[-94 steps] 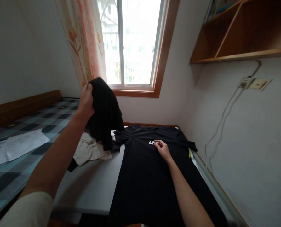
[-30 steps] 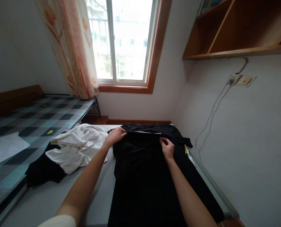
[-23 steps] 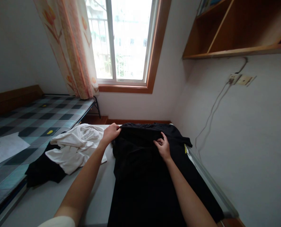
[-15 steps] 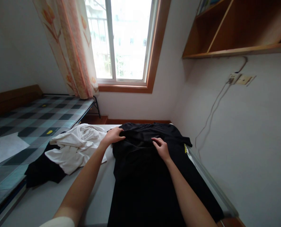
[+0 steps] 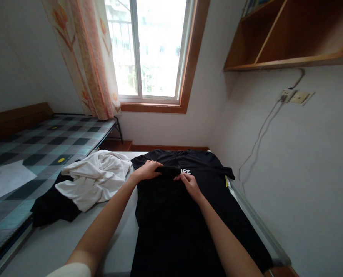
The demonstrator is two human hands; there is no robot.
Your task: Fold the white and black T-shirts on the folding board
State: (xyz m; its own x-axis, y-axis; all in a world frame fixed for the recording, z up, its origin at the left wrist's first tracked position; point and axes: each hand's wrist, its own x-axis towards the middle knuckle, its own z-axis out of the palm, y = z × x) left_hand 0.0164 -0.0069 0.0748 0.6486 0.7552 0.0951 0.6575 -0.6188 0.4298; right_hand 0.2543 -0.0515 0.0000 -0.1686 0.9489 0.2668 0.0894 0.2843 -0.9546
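My left hand (image 5: 148,170) pinches the upper edge of a black garment (image 5: 168,215), its kind hard to make out, that stretches toward me over the table. Close to the print, my right hand (image 5: 191,184) has its fingers closed on the same edge, farther right. Between the hands a strip of the cloth is lifted and folded. Beneath lies a black T-shirt (image 5: 210,163), spread flat, with white lettering on its chest partly covered. Its sleeves reach out to either side.
On the left of the white tabletop (image 5: 114,246) lie a crumpled white garment (image 5: 93,179) and a black cloth (image 5: 54,206). A checked bed (image 5: 82,132) with a paper sheet (image 5: 7,179) stands beyond. A cable (image 5: 256,142) hangs down the right wall.
My hands have drawn the black garment's upper edge toward me, and my right hand has moved left. The T-shirt's white lettering and left sleeve now show.
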